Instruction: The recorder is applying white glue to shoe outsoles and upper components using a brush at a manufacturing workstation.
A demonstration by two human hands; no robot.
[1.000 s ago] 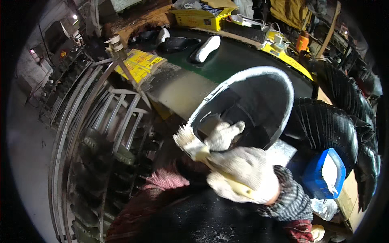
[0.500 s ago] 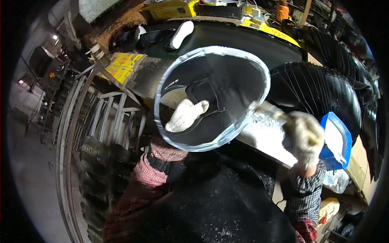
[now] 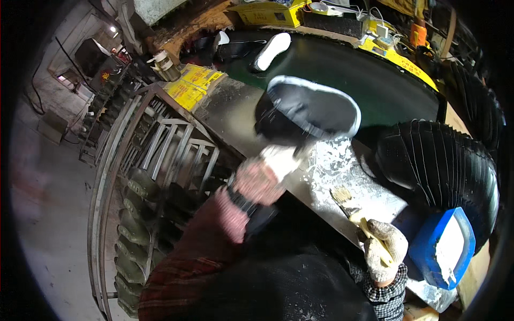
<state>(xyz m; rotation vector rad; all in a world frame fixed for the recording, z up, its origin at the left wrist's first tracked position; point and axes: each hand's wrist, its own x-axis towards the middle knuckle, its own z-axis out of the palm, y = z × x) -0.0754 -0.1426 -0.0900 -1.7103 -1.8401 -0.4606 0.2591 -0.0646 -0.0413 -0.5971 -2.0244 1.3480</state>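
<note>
My right hand, in a pale knit glove, is closed around the handle of a paint brush. Its bristles point up and left over a metal plate smeared with white. Blurred by motion, my left hand wears a whitish glove and reaches to the near edge of a black flexible piece with a white-coated rim. Whether its fingers grip that piece is too smeared to tell. To the right of my right hand stands a blue container with white paste inside.
Stacked black sheets rise at the right. Farther back, a white sole-shaped piece lies on the dark bench top. A metal rack with several dark olive rounded forms stands at the left.
The black piece, earlier facing me with my left hand before it, now lies farther back and lower. My right hand has moved down and left, and its brush now shows clearly. The view has shifted.
</note>
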